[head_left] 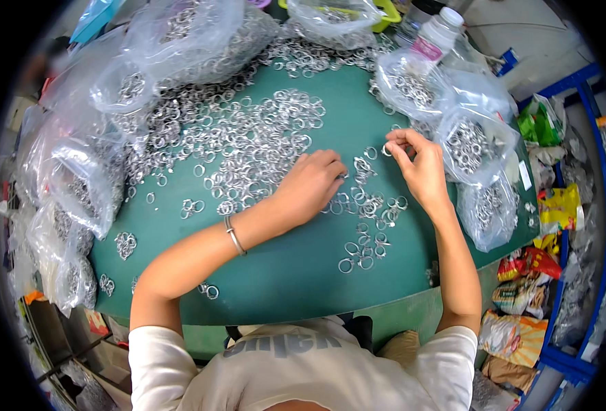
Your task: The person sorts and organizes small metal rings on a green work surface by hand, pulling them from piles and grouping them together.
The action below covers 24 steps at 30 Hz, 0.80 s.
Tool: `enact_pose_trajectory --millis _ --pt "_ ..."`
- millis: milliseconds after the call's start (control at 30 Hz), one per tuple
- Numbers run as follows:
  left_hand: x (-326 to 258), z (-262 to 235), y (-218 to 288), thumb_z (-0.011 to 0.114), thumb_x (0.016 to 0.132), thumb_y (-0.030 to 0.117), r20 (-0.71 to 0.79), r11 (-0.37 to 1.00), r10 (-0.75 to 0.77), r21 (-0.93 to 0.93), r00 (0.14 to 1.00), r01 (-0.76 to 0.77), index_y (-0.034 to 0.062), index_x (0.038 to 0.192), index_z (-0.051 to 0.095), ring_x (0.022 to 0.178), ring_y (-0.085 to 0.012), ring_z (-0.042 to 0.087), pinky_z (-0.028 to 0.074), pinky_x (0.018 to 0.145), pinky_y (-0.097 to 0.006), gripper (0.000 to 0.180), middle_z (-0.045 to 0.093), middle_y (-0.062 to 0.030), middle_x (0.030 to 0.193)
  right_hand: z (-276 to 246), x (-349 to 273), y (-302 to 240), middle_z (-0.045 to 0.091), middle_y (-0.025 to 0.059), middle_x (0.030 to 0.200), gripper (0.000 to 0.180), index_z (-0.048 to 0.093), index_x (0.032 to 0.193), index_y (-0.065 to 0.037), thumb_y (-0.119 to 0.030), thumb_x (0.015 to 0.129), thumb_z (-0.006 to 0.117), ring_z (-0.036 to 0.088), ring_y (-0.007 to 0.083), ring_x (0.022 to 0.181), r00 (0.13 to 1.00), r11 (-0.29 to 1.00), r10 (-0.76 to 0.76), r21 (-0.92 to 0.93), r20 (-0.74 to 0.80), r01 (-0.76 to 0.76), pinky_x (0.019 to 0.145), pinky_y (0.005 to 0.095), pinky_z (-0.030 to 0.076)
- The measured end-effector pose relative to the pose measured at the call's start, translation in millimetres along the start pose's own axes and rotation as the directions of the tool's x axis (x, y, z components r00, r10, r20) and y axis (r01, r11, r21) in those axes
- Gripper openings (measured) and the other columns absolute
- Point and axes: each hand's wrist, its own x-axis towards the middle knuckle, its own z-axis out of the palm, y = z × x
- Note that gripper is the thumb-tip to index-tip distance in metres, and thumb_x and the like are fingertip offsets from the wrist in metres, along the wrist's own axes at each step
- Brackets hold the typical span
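1. One ring [386, 149] sits pinched in the right hand [423, 168], right of frame centre; slack fingertips could drop it.
2. Left hand [308, 185], centre, is curled; I cannot tell its hold. A sideways brush could scatter loose rings [253, 159].

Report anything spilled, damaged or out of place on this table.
Slightly odd: a white bottle among the plastic bags, far right, unlike the bagged rings. Loose rings lie across the table, but the left hand is among them and the right hand pinches one, so probably no spill. No damage shows.
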Motion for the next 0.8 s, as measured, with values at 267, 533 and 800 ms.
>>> enact_pose_trajectory --millis 267,533,800 --pt "-2.4 5.3 19.7 0.059 0.085 0.004 0.015 0.998 0.001 -0.066 1.0 0.0 0.0009 0.111 0.056 0.102 -0.0338 0.054 0.043 0.089 -0.041 0.026 0.055 -0.0148 0.113 -67.5 -71.9 3.2 0.063 0.0072 0.078 0.016 0.066 0.094 0.002 0.003 0.078 0.066 0.056 0.0106 0.064 0.96 0.918 0.273 0.28 0.068 -0.281 0.059 0.0237 0.044" --pt "15.9 24.6 15.5 0.055 0.088 0.004 -0.055 0.992 0.035 -0.119 0.998 -0.041 0.0005 0.125 0.048 0.12 -0.0362 0.046 0.04 0.1 -0.04 0.037 0.049 -0.0192 0.13 -86.7 -138.2 13.8 0.063 0.015 0.082 0.007 0.064 0.086 0.005 0.005 0.078 0.064 0.062 0.026 0.07 0.962 0.942 0.252 -0.199 -0.108 -0.27 0.063 0.0316 0.048" --pt "-1.2 3.9 19.1 0.056 0.088 0.003 -0.007 0.985 -0.064 -0.162 0.998 0.062 0.0008 0.124 0.049 0.118 -0.0362 0.048 0.041 0.099 -0.04 0.037 0.048 -0.0181 0.13 -73.9 -150.7 13.9 0.064 0.0106 0.081 0.009 0.065 0.086 0.003 0.005 0.077 0.066 0.06 0.0174 0.068 0.978 0.961 0.14 -0.216 -0.155 -0.172 0.061 0.0278 0.047"
